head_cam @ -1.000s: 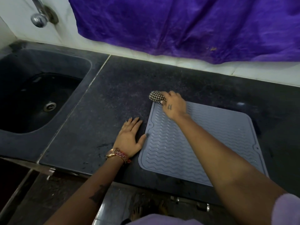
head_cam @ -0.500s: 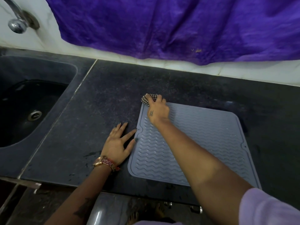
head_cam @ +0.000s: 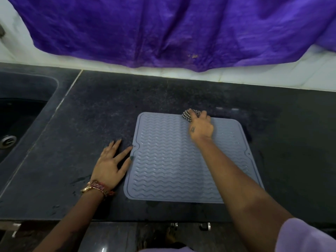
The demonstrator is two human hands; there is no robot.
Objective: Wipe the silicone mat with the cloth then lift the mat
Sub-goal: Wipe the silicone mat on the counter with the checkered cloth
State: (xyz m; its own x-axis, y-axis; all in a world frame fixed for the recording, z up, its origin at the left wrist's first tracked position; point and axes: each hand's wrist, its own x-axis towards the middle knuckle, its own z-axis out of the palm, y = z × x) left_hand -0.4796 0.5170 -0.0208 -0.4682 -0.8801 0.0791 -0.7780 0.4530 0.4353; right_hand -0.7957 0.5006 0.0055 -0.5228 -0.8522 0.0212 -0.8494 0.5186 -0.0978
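Note:
A grey silicone mat (head_cam: pixel 172 160) with wavy ridges lies flat on the dark stone counter (head_cam: pixel 91 115). My right hand (head_cam: pixel 201 127) presses a small checked cloth (head_cam: pixel 189 116) onto the mat's far edge, near its middle. Most of the cloth is hidden under my fingers. My left hand (head_cam: pixel 111 164) rests flat on the counter with fingers spread, its thumb and forefinger touching the mat's left edge.
A dark sink (head_cam: pixel 16 120) with a metal drain (head_cam: pixel 8 140) is set into the counter at the left. A purple sheet (head_cam: pixel 172 30) hangs over the white tiled wall behind. The counter's front edge runs just below the mat, with cabinet handles (head_cam: pixel 203 226) under it.
My right hand has slid the cloth to the right along the mat's far edge, from the far-left corner toward the middle. The left hand has stayed by the mat's left edge.

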